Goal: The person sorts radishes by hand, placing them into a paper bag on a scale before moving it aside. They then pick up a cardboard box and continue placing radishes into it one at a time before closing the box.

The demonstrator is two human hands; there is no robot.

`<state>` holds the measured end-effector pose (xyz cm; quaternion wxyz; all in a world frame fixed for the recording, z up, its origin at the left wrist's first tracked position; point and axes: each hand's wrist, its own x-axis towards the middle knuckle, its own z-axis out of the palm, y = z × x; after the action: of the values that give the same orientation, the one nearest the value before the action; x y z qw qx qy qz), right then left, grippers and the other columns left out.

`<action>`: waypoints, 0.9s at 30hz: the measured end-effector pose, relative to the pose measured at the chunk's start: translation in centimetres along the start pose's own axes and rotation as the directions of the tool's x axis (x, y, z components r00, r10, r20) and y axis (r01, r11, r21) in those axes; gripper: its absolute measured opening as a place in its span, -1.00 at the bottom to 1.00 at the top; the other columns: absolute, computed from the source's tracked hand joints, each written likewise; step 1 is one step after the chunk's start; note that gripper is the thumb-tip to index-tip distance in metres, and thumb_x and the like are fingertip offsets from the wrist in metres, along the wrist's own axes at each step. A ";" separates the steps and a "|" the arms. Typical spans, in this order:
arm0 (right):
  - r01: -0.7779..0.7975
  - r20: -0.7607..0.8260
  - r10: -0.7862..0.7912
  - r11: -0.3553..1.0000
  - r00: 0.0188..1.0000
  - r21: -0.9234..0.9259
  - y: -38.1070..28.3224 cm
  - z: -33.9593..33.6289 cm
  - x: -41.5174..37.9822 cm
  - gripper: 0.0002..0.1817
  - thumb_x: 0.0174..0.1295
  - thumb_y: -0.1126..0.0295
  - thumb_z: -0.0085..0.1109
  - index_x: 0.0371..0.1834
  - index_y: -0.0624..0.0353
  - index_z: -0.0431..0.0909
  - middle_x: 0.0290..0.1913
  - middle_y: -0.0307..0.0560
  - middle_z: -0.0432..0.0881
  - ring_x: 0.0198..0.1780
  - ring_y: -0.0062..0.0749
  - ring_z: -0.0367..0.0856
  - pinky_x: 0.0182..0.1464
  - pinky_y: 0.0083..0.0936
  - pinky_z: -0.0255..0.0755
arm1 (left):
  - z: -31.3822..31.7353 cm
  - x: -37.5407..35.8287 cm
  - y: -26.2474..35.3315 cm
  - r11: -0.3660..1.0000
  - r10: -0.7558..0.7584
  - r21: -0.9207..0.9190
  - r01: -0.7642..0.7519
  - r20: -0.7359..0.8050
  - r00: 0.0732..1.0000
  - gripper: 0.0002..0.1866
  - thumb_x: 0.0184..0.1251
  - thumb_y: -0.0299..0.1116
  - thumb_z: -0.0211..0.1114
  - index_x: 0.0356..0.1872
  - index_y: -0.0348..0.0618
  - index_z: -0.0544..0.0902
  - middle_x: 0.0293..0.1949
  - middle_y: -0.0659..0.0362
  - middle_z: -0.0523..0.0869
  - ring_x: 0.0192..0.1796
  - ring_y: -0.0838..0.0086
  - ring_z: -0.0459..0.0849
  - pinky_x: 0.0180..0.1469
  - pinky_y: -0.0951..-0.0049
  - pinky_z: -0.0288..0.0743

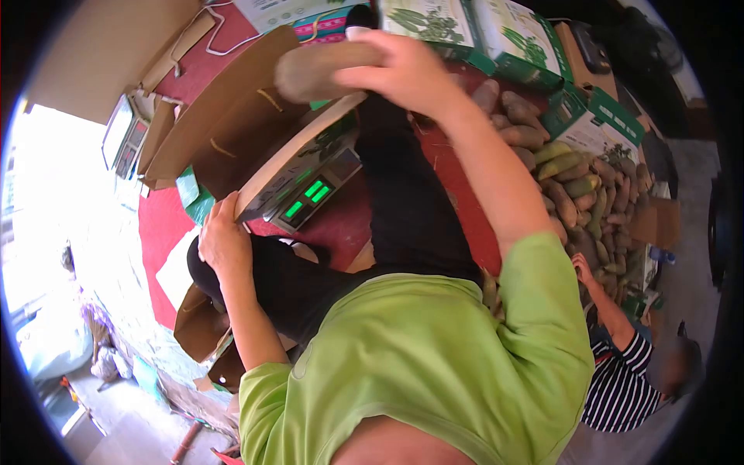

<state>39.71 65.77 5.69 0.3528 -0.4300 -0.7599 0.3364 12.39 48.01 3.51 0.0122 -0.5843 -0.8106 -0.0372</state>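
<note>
My right hand (407, 74) is closed around a thick, brownish, soil-covered radish (318, 70), blurred by motion, above the far side of an open cardboard box (298, 147). With bent fingers, my left hand (225, 236) grips the near left corner of that box. Beneath the box sits a digital scale (310, 198) with lit green digits, too blurred to read. Flaps of the box stand up, and its inside is mostly hidden.
A large pile of radishes (581, 186) lies to the right. Printed cartons (511, 39) stand at the back. Another scale (128, 139) is at the left. A person in a striped shirt (616, 387) reaches toward the pile. Red carpet (159, 263) covers the ground.
</note>
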 end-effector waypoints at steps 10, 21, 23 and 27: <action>0.161 0.536 0.159 0.849 0.829 -0.502 -4.1 13.6 4.6 -0.66 -0.13 0.28 0.18 -0.23 0.08 0.70 -0.16 -0.04 0.69 -0.03 -0.23 0.64 -0.11 -0.26 0.47 | 0.5 0.1 -0.3 1.000 0.023 0.009 -0.023 0.014 1.000 -0.59 0.12 -0.58 0.10 -0.01 0.08 0.62 -0.13 0.14 0.67 -0.11 0.18 0.65 -0.14 0.21 0.51; 0.104 0.060 -0.107 0.993 0.993 0.052 1.6 2.9 0.2 -0.69 0.06 0.24 0.22 -0.15 0.10 0.64 -0.24 -0.06 0.69 -0.19 -0.27 0.66 -0.12 -0.43 0.51 | 2.0 -0.2 -1.5 0.990 0.143 0.014 -0.143 -0.055 0.988 -0.53 0.08 -0.61 0.02 0.01 0.09 0.62 -0.13 0.15 0.68 -0.16 0.14 0.67 -0.19 0.20 0.51; -0.010 -0.066 0.009 1.000 0.998 -0.020 4.2 -1.5 -3.2 -0.68 0.09 0.23 0.23 -0.12 0.15 0.62 -0.22 -0.03 0.69 -0.21 -0.32 0.67 -0.14 -0.53 0.51 | 1.8 -0.5 -1.1 0.994 0.107 0.020 -0.107 -0.025 0.994 -0.53 0.10 -0.59 0.03 0.02 0.11 0.62 -0.15 0.13 0.69 -0.17 0.14 0.67 -0.20 0.18 0.51; -0.391 -0.146 0.371 0.909 0.917 -0.146 14.6 -6.0 -13.9 -0.67 0.17 0.28 0.18 -0.03 0.19 0.57 -0.09 0.02 0.64 -0.03 -0.28 0.60 0.02 -0.46 0.44 | 2.2 -0.2 -1.4 0.987 0.158 0.008 -0.158 -0.057 0.986 -0.54 0.10 -0.58 0.03 0.01 0.13 0.62 -0.13 0.14 0.69 -0.16 0.15 0.68 -0.20 0.19 0.52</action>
<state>56.08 60.54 -6.48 0.2848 -0.6176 -0.6659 0.3067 11.21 47.56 1.21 0.0392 -0.6456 -0.7610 -0.0516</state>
